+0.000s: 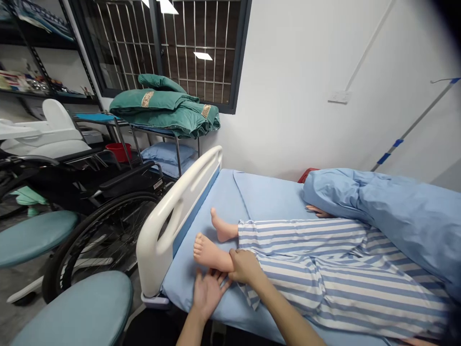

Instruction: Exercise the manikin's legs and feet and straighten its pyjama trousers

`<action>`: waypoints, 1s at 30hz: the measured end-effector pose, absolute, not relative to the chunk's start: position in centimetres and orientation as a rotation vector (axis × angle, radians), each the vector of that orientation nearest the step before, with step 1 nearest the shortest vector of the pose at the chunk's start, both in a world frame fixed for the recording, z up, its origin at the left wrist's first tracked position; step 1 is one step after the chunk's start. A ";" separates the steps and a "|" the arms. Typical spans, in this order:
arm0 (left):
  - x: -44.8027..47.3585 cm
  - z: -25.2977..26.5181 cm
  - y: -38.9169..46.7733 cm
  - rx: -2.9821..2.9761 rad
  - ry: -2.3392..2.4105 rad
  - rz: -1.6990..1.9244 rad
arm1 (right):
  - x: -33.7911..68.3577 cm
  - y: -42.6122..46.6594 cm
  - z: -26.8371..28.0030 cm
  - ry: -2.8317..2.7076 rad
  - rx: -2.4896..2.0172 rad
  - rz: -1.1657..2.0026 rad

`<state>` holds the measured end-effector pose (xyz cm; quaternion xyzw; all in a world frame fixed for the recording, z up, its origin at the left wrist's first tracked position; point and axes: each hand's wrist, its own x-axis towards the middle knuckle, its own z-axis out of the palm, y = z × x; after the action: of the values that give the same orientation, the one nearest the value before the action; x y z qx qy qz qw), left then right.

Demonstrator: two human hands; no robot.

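A lying figure, its feet like a care manikin's, wears blue-and-white striped trousers [302, 264]. Around the ankle of the nearer foot [212, 254], at the trouser hem, my right hand [247, 267] is closed. Below that foot, my left hand [208, 294] lies palm up with its fingers apart, their tips reaching under the heel. Whether those fingertips touch the heel I cannot tell. The farther foot [224, 228] rests on the blue sheet [266, 192], toes up. A blue quilt [378, 206] is folded back over the upper body, and part of one hand [319, 211] shows at its edge.
The cream footboard [158, 240] rises just left of the feet. Beyond it stand a wheelchair [108, 230] and teal round stools [79, 312]. Green folded quilts [169, 110] lie on a rack under the barred window. A drip pole [403, 137] leans at the right.
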<state>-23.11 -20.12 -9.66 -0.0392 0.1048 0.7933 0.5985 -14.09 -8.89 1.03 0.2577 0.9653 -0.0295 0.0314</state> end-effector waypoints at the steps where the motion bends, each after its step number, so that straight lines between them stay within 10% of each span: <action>1: -23.1 -9.4 -20.1 -0.109 0.259 1.846 | -14.1 -8.8 1.0 2.972 0.790 -0.095; 30: -21.6 -7.7 -19.2 -0.122 0.772 1.937 | -14.1 -9.0 1.1 2.993 0.889 -0.123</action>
<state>-21.61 -19.18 -7.70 -0.0505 0.3197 0.8017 0.5025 -14.15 -9.05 1.14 0.2846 0.9578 -0.0392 0.0085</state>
